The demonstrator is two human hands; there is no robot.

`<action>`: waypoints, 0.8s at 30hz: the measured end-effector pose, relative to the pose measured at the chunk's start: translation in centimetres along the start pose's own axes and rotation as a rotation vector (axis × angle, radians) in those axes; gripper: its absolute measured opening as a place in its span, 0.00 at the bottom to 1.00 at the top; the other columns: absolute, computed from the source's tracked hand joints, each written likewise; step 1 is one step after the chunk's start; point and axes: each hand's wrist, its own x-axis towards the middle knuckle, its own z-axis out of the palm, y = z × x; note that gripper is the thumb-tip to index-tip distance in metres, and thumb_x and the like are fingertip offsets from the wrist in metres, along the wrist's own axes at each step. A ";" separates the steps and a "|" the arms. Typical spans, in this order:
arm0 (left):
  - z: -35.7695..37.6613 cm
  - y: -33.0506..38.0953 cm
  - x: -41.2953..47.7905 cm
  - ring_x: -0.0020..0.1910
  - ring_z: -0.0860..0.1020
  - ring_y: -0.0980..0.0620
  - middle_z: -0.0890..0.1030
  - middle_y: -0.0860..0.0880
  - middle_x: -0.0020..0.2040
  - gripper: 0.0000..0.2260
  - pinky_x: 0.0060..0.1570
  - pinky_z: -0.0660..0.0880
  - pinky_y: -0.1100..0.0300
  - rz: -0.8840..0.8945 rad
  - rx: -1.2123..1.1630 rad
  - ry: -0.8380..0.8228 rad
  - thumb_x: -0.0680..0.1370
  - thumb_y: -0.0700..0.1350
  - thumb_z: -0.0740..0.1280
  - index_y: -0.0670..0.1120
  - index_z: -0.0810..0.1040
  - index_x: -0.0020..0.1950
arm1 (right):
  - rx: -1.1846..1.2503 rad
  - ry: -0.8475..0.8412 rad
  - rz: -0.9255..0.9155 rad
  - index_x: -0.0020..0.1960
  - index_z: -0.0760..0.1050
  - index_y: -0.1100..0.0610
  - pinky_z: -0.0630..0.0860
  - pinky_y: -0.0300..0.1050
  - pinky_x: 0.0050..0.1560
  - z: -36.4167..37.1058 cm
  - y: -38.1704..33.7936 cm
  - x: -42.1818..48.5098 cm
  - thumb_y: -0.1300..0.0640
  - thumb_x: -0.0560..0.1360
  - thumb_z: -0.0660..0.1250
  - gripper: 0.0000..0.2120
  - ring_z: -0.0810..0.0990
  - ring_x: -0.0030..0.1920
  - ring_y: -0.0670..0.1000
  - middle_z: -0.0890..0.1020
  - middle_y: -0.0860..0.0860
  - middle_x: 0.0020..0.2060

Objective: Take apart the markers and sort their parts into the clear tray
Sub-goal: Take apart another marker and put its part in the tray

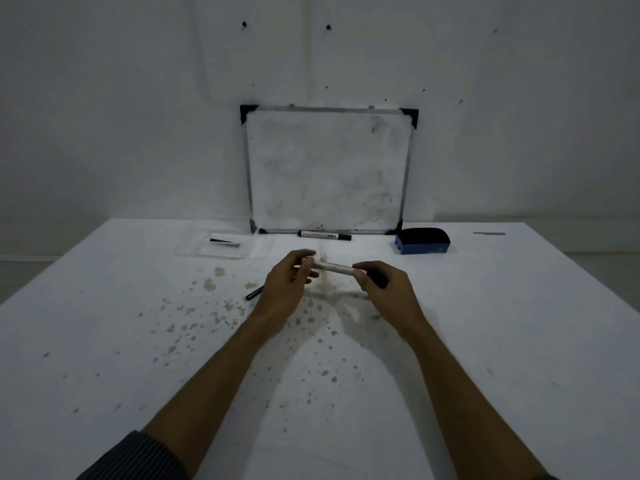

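Both hands hold one white marker (335, 267) level above the middle of the table. My left hand (289, 284) pinches its left end. My right hand (381, 284) grips its right end, where a dark cap or end piece shows between the fingers. A thin black marker part (255, 293) lies on the table, partly hidden under my left wrist. A second whole marker (325, 235) with black ends lies at the foot of the whiteboard. The clear tray (194, 250) sits at the back left with a black part (224, 241) and a white part inside.
A small whiteboard (329, 168) leans against the wall at the back of the table. A blue and black eraser (422, 241) rests to its right. Brownish stains (214, 299) are scattered across the white table around my arms. A grey strip (489, 233) lies at the far right.
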 end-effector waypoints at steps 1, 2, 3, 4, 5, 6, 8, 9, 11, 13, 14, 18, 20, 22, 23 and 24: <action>-0.3 0.1 -0.1 0.49 0.86 0.54 0.87 0.49 0.51 0.11 0.54 0.83 0.53 0.001 -0.015 0.014 0.85 0.49 0.64 0.47 0.80 0.64 | 0.104 0.015 0.029 0.58 0.83 0.53 0.79 0.40 0.47 0.1 -0.5 0.2 0.53 0.79 0.71 0.09 0.83 0.45 0.47 0.86 0.49 0.46; -0.5 0.2 -0.2 0.47 0.87 0.53 0.87 0.48 0.49 0.09 0.53 0.84 0.53 -0.009 -0.045 0.016 0.85 0.48 0.65 0.46 0.82 0.60 | 0.225 0.041 0.072 0.58 0.82 0.53 0.79 0.40 0.46 0.3 -0.9 0.4 0.53 0.78 0.72 0.09 0.83 0.44 0.47 0.86 0.50 0.46; -0.6 0.3 -0.4 0.47 0.87 0.50 0.88 0.47 0.47 0.08 0.52 0.84 0.54 -0.027 -0.081 0.009 0.84 0.47 0.66 0.46 0.83 0.58 | 0.370 0.069 0.127 0.58 0.82 0.53 0.79 0.41 0.45 0.5 -1.3 0.6 0.54 0.78 0.73 0.10 0.82 0.42 0.47 0.86 0.51 0.46; -0.6 0.5 -0.6 0.47 0.87 0.48 0.88 0.46 0.46 0.08 0.50 0.84 0.56 -0.047 -0.116 -0.003 0.84 0.47 0.67 0.45 0.83 0.58 | 0.521 0.091 0.186 0.60 0.81 0.55 0.78 0.42 0.45 0.8 -1.5 0.8 0.54 0.77 0.74 0.13 0.81 0.42 0.48 0.85 0.51 0.45; -0.5 0.7 -0.7 0.46 0.88 0.46 0.88 0.44 0.46 0.08 0.49 0.84 0.56 -0.068 -0.154 -0.014 0.84 0.46 0.67 0.44 0.83 0.58 | 0.638 0.098 0.232 0.61 0.81 0.56 0.78 0.42 0.45 1.2 -1.6 1.0 0.53 0.76 0.75 0.16 0.80 0.42 0.48 0.84 0.51 0.44; -0.2 0.7 -0.9 0.45 0.88 0.45 0.88 0.42 0.46 0.09 0.49 0.84 0.56 -0.089 -0.189 -0.022 0.84 0.46 0.67 0.42 0.83 0.58 | 0.691 0.088 0.255 0.62 0.81 0.57 0.77 0.43 0.45 1.7 -1.5 1.2 0.53 0.76 0.75 0.17 0.79 0.42 0.47 0.83 0.50 0.43; 0.4 0.7 -1.4 0.44 0.88 0.44 0.87 0.40 0.46 0.11 0.48 0.84 0.54 -0.116 -0.217 -0.034 0.84 0.46 0.67 0.40 0.83 0.58 | 0.619 0.027 0.253 0.60 0.83 0.57 0.76 0.43 0.45 2.8 -1.3 1.2 0.51 0.76 0.74 0.15 0.78 0.41 0.47 0.84 0.47 0.41; 0.6 0.5 -1.6 0.43 0.88 0.45 0.87 0.40 0.46 0.11 0.49 0.85 0.53 -0.119 -0.206 -0.039 0.84 0.47 0.67 0.40 0.83 0.58 | 0.545 -0.008 0.240 0.58 0.84 0.57 0.76 0.42 0.43 3.4 -1.2 0.9 0.50 0.77 0.73 0.13 0.79 0.40 0.46 0.84 0.46 0.41; 0.9 0.0 -1.9 0.42 0.88 0.45 0.88 0.42 0.45 0.12 0.49 0.85 0.50 -0.105 -0.179 -0.063 0.85 0.49 0.65 0.42 0.82 0.59 | 0.456 -0.039 0.231 0.55 0.83 0.59 0.75 0.38 0.37 4.3 -1.1 0.4 0.48 0.79 0.70 0.14 0.78 0.36 0.46 0.83 0.48 0.38; 1.0 -0.2 -2.0 0.42 0.87 0.45 0.87 0.44 0.45 0.10 0.46 0.85 0.51 -0.093 -0.180 -0.104 0.85 0.49 0.64 0.44 0.80 0.61 | 0.460 -0.004 0.264 0.53 0.81 0.61 0.74 0.36 0.32 4.8 -1.1 0.2 0.47 0.81 0.67 0.17 0.77 0.33 0.45 0.82 0.50 0.36; 1.0 -0.3 -2.1 0.42 0.87 0.45 0.87 0.45 0.46 0.09 0.43 0.84 0.54 -0.083 -0.174 -0.126 0.86 0.49 0.63 0.45 0.78 0.61 | 0.464 0.013 0.284 0.52 0.81 0.62 0.74 0.36 0.31 4.9 -1.0 0.2 0.46 0.82 0.65 0.18 0.77 0.31 0.45 0.81 0.50 0.34; 1.2 -0.4 -2.3 0.40 0.85 0.50 0.85 0.46 0.46 0.09 0.38 0.80 0.62 -0.005 -0.015 -0.197 0.86 0.49 0.63 0.46 0.75 0.62 | 0.440 0.030 0.323 0.47 0.78 0.60 0.70 0.37 0.27 5.1 -0.9 0.2 0.44 0.82 0.63 0.19 0.73 0.27 0.46 0.78 0.50 0.30; 1.2 -0.6 -2.2 0.37 0.82 0.54 0.84 0.48 0.44 0.10 0.37 0.78 0.64 0.043 0.093 -0.231 0.86 0.50 0.61 0.47 0.75 0.62 | 0.432 0.043 0.338 0.47 0.76 0.59 0.70 0.37 0.26 5.3 -1.0 0.1 0.44 0.83 0.62 0.19 0.73 0.26 0.46 0.79 0.52 0.31; 1.4 -1.0 -2.1 0.34 0.78 0.58 0.81 0.52 0.40 0.10 0.36 0.74 0.67 0.110 0.212 -0.227 0.87 0.51 0.59 0.47 0.75 0.59 | 0.422 0.039 0.333 0.47 0.76 0.60 0.69 0.36 0.25 5.4 -1.1 0.1 0.44 0.83 0.61 0.19 0.73 0.25 0.45 0.79 0.53 0.32; 1.6 -1.3 -2.2 0.34 0.76 0.58 0.79 0.52 0.39 0.10 0.36 0.72 0.67 0.147 0.268 -0.206 0.87 0.51 0.57 0.47 0.75 0.56 | 0.425 0.027 0.330 0.47 0.76 0.61 0.69 0.36 0.25 5.4 -1.2 0.1 0.44 0.83 0.62 0.19 0.72 0.25 0.45 0.79 0.53 0.33; 1.8 -1.6 -2.2 0.35 0.75 0.56 0.77 0.51 0.39 0.11 0.37 0.70 0.66 0.182 0.318 -0.177 0.88 0.50 0.56 0.46 0.74 0.54 | 0.429 0.014 0.328 0.47 0.77 0.61 0.68 0.36 0.25 5.3 -1.2 0.2 0.45 0.83 0.62 0.20 0.71 0.25 0.45 0.79 0.53 0.33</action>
